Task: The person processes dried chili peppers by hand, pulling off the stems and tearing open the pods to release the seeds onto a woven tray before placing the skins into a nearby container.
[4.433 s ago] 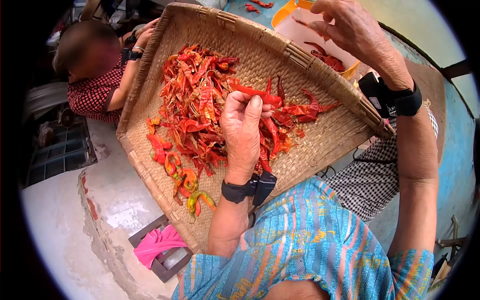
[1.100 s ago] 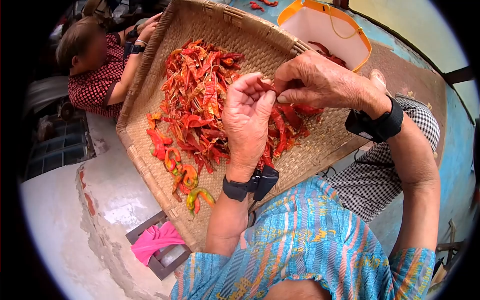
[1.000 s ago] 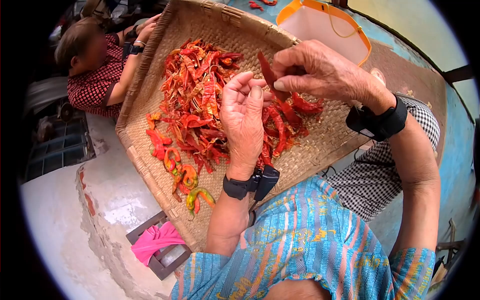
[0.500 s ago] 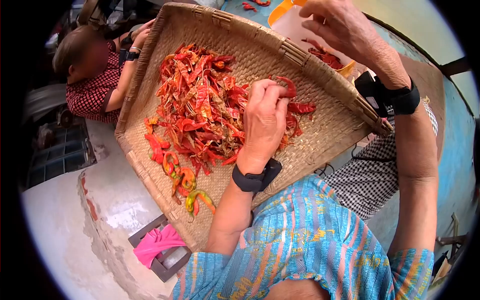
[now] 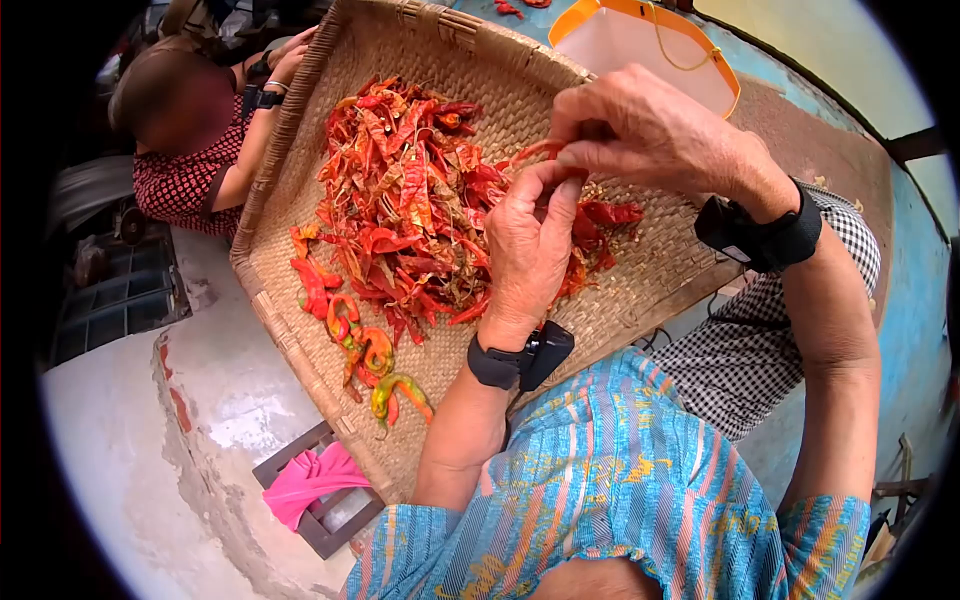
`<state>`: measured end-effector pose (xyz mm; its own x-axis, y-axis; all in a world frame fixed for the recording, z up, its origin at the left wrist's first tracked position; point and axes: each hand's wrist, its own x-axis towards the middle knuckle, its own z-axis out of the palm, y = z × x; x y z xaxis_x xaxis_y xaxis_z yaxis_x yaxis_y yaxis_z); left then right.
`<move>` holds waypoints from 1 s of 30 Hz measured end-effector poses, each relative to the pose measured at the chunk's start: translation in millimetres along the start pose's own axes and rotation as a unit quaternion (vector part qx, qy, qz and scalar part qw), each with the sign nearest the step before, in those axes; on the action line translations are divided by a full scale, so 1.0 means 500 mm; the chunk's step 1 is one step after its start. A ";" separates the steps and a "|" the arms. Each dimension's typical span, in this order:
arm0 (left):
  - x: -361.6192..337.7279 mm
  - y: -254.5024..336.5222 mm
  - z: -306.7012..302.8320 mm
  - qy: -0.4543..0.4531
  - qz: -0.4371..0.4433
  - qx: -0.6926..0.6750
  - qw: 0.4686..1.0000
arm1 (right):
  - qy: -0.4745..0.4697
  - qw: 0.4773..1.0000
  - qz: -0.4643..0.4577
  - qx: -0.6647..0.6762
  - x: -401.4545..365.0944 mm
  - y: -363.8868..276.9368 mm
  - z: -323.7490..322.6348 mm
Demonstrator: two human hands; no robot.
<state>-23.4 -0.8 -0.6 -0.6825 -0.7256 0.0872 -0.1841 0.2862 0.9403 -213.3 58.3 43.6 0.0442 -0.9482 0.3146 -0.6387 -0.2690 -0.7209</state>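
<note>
Over a woven bamboo tray [image 5: 640,270], my left hand [image 5: 530,245] and my right hand [image 5: 650,135] meet with their fingertips pinched together. A red chili pepper [image 5: 537,152] shows between them, partly covered by the fingers. Beneath and left of my hands lies a large heap of dried red chili peppers [image 5: 400,200]. A few fresher red, orange and green chilies [image 5: 378,350] are lined up along the tray's near-left side. Pale seeds are scattered on the weave beside my left hand.
A white bag with an orange rim [image 5: 640,40] stands beyond the tray's right edge. At the left, another person [image 5: 190,150] has hands at the tray's rim. A pink cloth [image 5: 315,480] hangs on a dark stool frame [image 5: 330,530] below the tray.
My right hand has come from over the orange-rimmed bag down to my left hand. My left hand still grips the chili, and my right fingers are now at it too.
</note>
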 end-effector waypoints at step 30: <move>0.005 0.037 -0.054 0.017 -0.043 -0.163 0.986 | 0.031 0.999 -0.029 -0.011 -0.003 -0.005 0.001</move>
<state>-9.5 -14.2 25.6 -0.6492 -0.7606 0.0076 -0.0006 0.0105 0.9999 -211.4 60.3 44.4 0.0334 -0.9186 0.3937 -0.6530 -0.3183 -0.6872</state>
